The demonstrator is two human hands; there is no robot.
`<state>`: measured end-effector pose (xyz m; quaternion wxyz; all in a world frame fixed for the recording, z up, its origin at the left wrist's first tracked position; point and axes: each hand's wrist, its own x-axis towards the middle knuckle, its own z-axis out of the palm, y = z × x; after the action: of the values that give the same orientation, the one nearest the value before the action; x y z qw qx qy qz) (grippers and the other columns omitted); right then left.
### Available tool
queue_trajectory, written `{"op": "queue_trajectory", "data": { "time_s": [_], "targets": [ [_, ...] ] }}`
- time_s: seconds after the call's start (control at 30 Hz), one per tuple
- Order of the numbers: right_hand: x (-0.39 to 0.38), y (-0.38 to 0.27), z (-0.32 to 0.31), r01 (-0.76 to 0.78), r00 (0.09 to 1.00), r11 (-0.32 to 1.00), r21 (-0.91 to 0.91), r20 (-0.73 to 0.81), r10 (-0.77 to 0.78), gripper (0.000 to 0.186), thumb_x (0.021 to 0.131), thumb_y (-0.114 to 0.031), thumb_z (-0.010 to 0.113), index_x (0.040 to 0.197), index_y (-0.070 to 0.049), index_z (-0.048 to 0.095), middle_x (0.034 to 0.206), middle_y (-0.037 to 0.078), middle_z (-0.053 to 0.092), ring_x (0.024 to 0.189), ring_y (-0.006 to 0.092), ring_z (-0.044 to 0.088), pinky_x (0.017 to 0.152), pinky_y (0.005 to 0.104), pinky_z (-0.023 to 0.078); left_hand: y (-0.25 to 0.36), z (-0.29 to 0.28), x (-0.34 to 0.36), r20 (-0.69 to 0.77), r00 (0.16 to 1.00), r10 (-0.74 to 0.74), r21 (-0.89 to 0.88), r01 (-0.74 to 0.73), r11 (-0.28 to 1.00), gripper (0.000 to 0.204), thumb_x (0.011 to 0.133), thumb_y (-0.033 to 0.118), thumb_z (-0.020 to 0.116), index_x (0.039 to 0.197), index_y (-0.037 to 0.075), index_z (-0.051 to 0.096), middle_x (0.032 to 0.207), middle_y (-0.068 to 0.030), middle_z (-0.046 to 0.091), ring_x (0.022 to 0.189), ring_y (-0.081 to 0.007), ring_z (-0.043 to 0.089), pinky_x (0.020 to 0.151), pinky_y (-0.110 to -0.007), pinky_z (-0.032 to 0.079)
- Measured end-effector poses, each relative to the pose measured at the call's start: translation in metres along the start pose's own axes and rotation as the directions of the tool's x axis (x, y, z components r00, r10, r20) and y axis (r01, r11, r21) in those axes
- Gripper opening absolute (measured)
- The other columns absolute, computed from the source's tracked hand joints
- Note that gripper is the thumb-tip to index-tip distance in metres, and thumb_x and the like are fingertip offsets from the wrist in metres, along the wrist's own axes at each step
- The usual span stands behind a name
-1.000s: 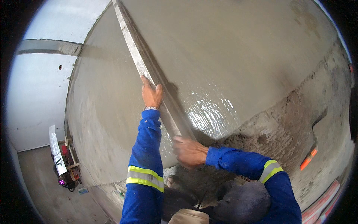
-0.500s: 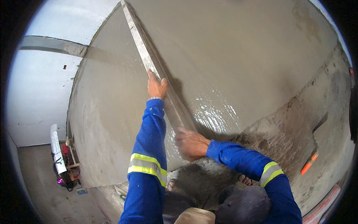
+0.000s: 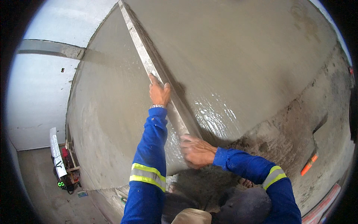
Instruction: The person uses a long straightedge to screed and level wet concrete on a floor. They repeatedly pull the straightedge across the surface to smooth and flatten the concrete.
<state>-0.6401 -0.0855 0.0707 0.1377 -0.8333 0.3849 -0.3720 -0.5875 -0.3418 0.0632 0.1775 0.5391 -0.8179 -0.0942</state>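
Note:
A long, pale straightedge (image 3: 141,48) crosses the wet, grey mortar surface (image 3: 253,63) at a slant, from the far upper left toward me. My left hand (image 3: 159,93) is closed around its middle part, thumb and forefinger on the near-left edge. At the bar's near end, my right hand (image 3: 197,150) grips it; some of those fingers are hidden and slightly blurred. Wet mortar shines on both sides of the bar. Damp, darker mortar runs along its right side.
Rougher, darker material (image 3: 268,138) borders the smooth mortar at the right. An orange-handled tool (image 3: 309,164) lies there. At the left stand white walls (image 3: 41,97) and a pile of gear with a silvery strip (image 3: 57,152). My bare toes show below my hands.
Both hands and the near end of the straightedge have shifted a little to the right and toward me. The grip of both hands stays on the bar.

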Motion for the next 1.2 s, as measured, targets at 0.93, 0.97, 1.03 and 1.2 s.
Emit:
{"op": "queue_trajectory", "data": {
  "time_s": [0.93,0.97,1.03,1.2],
  "targets": [
    [-0.029,0.004,-0.020,-0.130,0.991,0.989,0.072,0.022,0.129,0.020,0.066,-0.026,0.060,0.062,-0.009,0.070,0.068,0.004,0.065,0.088,0.0184,0.059,0.105,0.0431,0.035,0.040,0.012,0.000,0.076,0.996,-0.036,-0.028,0.039,0.999,0.093,0.076,0.025,0.064,0.149,-0.002,0.013,0.122,-0.0381,0.051,0.112,-0.0503,0.053,0.100,-0.047,0.042],
    [-0.026,0.005,-0.022,-0.139,0.989,0.990,0.037,0.046,0.138,0.020,0.066,-0.026,0.060,0.062,-0.009,0.070,0.069,0.004,0.065,0.088,0.0183,0.059,0.104,0.0430,0.035,0.044,0.013,0.002,0.075,0.997,-0.029,-0.037,0.032,0.999,0.093,0.076,0.025,0.064,0.149,-0.002,0.013,0.122,-0.0384,0.051,0.112,-0.0502,0.054,0.100,-0.047,0.042],
    [-0.016,0.012,-0.028,-0.129,0.987,0.991,-0.025,0.090,0.131,0.019,0.065,-0.026,0.061,0.062,-0.009,0.070,0.070,0.004,0.065,0.089,0.0180,0.059,0.104,0.0428,0.036,0.046,0.009,0.013,0.054,0.998,-0.028,-0.038,0.030,0.999,0.094,0.076,0.025,0.065,0.149,-0.001,0.013,0.123,-0.0390,0.051,0.112,-0.0501,0.054,0.100,-0.047,0.042],
    [-0.027,0.012,-0.032,-0.162,0.987,0.987,-0.007,0.005,0.162,0.021,0.069,-0.026,0.067,0.062,-0.006,0.068,0.073,0.006,0.064,0.087,0.0207,0.059,0.107,0.0454,0.034,0.059,0.012,0.014,0.085,0.994,-0.064,0.002,0.064,0.998,0.095,0.077,0.025,0.065,0.150,0.000,0.009,0.120,-0.0403,0.051,0.113,-0.0513,0.053,0.100,-0.049,0.042]
  ]
}}
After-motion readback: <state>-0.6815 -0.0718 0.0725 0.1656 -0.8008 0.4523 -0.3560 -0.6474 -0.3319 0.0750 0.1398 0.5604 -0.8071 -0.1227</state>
